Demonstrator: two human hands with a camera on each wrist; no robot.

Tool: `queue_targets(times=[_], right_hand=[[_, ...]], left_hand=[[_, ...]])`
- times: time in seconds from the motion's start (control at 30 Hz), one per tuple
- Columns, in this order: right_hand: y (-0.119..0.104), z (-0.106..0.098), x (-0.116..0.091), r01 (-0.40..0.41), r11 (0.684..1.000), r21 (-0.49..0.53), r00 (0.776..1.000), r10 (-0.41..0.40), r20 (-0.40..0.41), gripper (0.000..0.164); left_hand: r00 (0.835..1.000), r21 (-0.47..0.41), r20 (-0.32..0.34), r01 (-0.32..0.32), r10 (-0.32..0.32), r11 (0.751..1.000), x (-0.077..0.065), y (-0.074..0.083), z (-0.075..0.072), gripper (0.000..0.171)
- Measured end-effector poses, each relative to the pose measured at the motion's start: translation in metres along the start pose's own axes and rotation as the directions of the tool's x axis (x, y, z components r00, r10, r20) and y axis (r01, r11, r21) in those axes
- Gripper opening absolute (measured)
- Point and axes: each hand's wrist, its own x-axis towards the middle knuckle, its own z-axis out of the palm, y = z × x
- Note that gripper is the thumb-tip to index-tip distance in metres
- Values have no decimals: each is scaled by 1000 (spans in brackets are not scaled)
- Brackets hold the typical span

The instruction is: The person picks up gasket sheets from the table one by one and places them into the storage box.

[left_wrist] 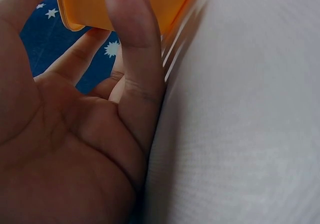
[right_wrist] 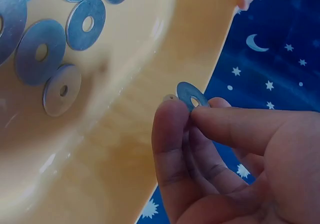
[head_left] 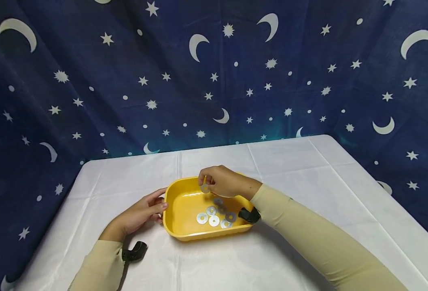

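A yellow plastic tray sits on the table with several flat metal washers lying loose in its right half. My right hand is above the tray's far side and pinches one washer between thumb and fingertips. In the right wrist view, that washer stands tilted on edge, its lower part hidden by the fingers. Along the tray's left end, my left hand rests its fairly straight fingers against the outer wall and rim. The left wrist view shows its palm turned toward the tray, with a gap between.
A white cloth covers the table, its folds showing as creases. Dark blue fabric with moons and stars hangs behind and at both sides. Each wrist carries a black camera mount; the right one overlaps the tray's right end in the head view.
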Motion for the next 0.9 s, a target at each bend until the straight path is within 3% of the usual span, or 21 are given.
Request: queue_targets(times=[0.3,0.5,0.73,0.9], right_hand=[[-7,10,9,-33,999,18,993,31,110,19],[-7,19,16,-66,998,18,988,63,143,17],[-7,24,22,-89,996,13,979,85,185,34],[-6,28,24,-95,995,9,974,92,205,36]], left_hand=[[1000,6,-1,17,-17,1000,0,0,0,67],[999,10,-16,31,-31,999,0,2,1,67],[999,10,-10,31,-31,999,0,2,-1,66],[1000,2,-1,14,-14,1000,2,1,-2,65]])
